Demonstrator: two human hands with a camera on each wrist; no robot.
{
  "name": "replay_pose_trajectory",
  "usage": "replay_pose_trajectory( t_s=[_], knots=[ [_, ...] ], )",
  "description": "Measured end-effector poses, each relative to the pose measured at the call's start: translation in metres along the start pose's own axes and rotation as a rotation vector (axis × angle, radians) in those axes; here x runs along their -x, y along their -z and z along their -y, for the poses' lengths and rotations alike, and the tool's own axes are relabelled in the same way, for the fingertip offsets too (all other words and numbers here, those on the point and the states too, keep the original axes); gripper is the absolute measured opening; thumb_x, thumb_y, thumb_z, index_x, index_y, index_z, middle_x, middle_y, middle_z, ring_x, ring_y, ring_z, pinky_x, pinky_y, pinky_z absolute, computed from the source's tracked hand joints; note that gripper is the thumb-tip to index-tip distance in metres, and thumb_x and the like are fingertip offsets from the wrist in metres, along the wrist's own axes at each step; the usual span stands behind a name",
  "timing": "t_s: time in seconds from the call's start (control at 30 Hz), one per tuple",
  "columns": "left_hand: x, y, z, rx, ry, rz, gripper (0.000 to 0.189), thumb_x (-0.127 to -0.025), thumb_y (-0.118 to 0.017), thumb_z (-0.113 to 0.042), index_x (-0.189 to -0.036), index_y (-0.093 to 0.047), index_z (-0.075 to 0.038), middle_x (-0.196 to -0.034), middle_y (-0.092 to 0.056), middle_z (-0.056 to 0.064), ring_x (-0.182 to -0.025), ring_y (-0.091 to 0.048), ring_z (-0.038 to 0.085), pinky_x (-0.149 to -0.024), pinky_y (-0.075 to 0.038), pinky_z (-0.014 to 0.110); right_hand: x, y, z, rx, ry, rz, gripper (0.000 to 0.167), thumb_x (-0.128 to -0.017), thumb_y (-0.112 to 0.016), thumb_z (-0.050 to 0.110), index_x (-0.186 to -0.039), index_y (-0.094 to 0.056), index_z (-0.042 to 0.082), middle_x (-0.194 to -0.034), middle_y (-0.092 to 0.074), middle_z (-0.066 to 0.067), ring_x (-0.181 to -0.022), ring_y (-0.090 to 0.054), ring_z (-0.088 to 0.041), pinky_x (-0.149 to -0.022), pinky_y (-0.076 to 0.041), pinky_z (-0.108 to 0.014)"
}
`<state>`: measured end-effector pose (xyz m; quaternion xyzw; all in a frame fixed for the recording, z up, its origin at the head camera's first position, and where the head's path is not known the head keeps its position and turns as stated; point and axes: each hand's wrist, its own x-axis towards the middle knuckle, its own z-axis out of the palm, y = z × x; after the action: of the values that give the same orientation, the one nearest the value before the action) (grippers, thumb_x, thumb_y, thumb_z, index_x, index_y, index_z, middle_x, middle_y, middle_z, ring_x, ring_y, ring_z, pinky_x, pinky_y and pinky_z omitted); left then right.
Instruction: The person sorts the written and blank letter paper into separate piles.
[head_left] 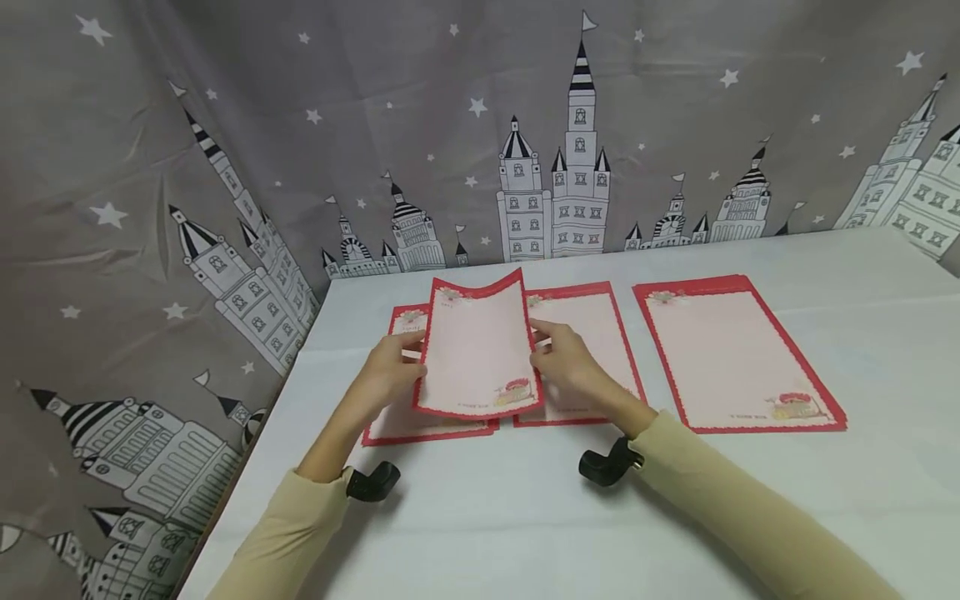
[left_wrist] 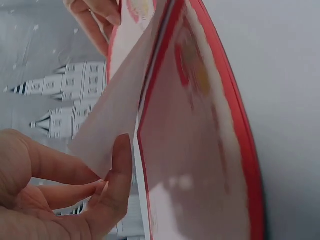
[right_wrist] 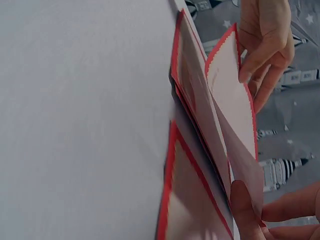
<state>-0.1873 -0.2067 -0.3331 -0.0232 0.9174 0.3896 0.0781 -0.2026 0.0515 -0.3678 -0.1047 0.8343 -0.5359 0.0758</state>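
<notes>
A sheet of pink paper with a red scalloped border point(head_left: 480, 350) is held up by both hands, its top edge dipping in the middle. My left hand point(head_left: 388, 367) pinches its left edge between thumb and fingers. On the opposite edge, my right hand point(head_left: 566, 358) pinches it the same way. Beneath the raised sheet lies a left stack of like sheets point(head_left: 427, 429), partly hidden by it. A middle stack point(head_left: 592, 333) lies under my right hand. In the left wrist view the raised sheet point(left_wrist: 112, 110) bends above the stack, its pale back showing.
A third stack of red-bordered sheets point(head_left: 735, 358) lies to the right on the white table point(head_left: 495, 517). Behind the table hangs a grey curtain point(head_left: 420, 67) printed with castles and stars. Black curved pieces point(head_left: 603, 465) are strapped at both wrists.
</notes>
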Motion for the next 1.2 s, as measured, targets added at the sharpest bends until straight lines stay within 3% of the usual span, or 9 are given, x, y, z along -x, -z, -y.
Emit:
replay_pose_trajectory(
  t_s=[0.2,0.43,0.6,0.7,0.77,0.83,1.03,1.2],
  knots=[
    [0.013,0.020,0.015,-0.064,0.061,-0.005,0.063,-0.098,-0.055,0.000,-0.158,-0.036,0.006,-0.151,-0.048,0.029,-0.133,-0.053,0.044,-0.098,-0.054,0.047,-0.004,-0.029,0.007,0.016,0.048,0.037,0.062,-0.093,-0.052,-0.010,-0.154,-0.041,-0.010,-0.126,-0.060,-0.023,-0.068,-0.039,-0.012,-0.060,-0.035,-0.021],
    [0.022,0.037,0.024,-0.115,0.048,-0.022,0.061,-0.097,-0.053,0.004,-0.155,-0.035,0.013,-0.146,-0.049,0.035,-0.131,-0.054,0.049,-0.101,-0.052,0.054,-0.009,-0.054,0.014,0.020,0.053,0.067,0.058,-0.093,-0.055,-0.010,-0.151,-0.044,-0.013,-0.101,-0.055,-0.013,-0.063,-0.037,-0.011,-0.053,-0.032,-0.021],
    [0.019,0.035,0.023,-0.146,0.044,-0.022,0.061,-0.095,-0.053,0.006,-0.153,-0.037,0.015,-0.144,-0.051,0.036,-0.128,-0.057,0.049,-0.097,-0.055,0.051,-0.010,-0.055,0.015,0.048,0.038,0.061,0.046,-0.093,-0.057,-0.011,-0.139,-0.054,-0.017,-0.082,-0.046,-0.007,-0.059,-0.035,-0.011,-0.050,-0.030,-0.021],
    [0.015,0.032,0.022,-0.171,0.039,-0.019,0.061,-0.093,-0.052,0.007,-0.151,-0.038,0.016,-0.143,-0.052,0.037,-0.126,-0.058,0.049,-0.093,-0.056,0.048,-0.011,-0.053,0.016,0.089,0.000,0.068,0.021,-0.095,-0.061,-0.008,-0.115,-0.062,-0.015,-0.074,-0.045,-0.007,-0.054,-0.039,-0.012,-0.048,-0.032,-0.021],
    [0.013,0.031,0.024,-0.186,0.040,-0.017,0.060,-0.092,-0.052,0.007,-0.150,-0.039,0.018,-0.142,-0.053,0.037,-0.124,-0.059,0.049,-0.090,-0.056,0.046,-0.012,-0.052,0.018,0.121,-0.035,0.078,0.007,-0.096,-0.064,-0.005,-0.098,-0.059,-0.009,-0.071,-0.047,-0.007,-0.053,-0.043,-0.013,-0.049,-0.034,-0.021],
    [0.013,0.029,0.026,-0.194,0.044,-0.017,0.060,-0.091,-0.052,0.008,-0.149,-0.040,0.018,-0.141,-0.054,0.037,-0.123,-0.060,0.048,-0.087,-0.056,0.043,-0.013,-0.050,0.021,0.151,-0.072,0.088,0.011,-0.096,-0.065,-0.003,-0.091,-0.055,-0.004,-0.070,-0.049,-0.008,-0.054,-0.045,-0.015,-0.050,-0.037,-0.022],
    [0.010,0.025,0.033,-0.223,0.057,-0.016,0.060,-0.088,-0.053,0.008,-0.146,-0.044,0.020,-0.138,-0.056,0.036,-0.115,-0.062,0.042,-0.084,-0.055,0.040,-0.014,-0.050,0.028,0.268,-0.080,0.105,0.010,-0.095,-0.066,-0.003,-0.095,-0.056,-0.003,-0.075,-0.054,-0.011,-0.061,-0.050,-0.018,-0.055,-0.040,-0.023],
    [0.008,0.025,0.040,-0.278,0.081,0.001,0.056,-0.088,-0.057,0.005,-0.141,-0.048,0.022,-0.137,-0.057,0.037,-0.114,-0.060,0.041,-0.093,-0.054,0.048,-0.015,-0.053,0.027,0.354,-0.022,0.109,0.010,-0.093,-0.068,-0.003,-0.091,-0.058,-0.004,-0.084,-0.054,-0.013,-0.075,-0.053,-0.022,-0.060,-0.043,-0.025]
  ],
)
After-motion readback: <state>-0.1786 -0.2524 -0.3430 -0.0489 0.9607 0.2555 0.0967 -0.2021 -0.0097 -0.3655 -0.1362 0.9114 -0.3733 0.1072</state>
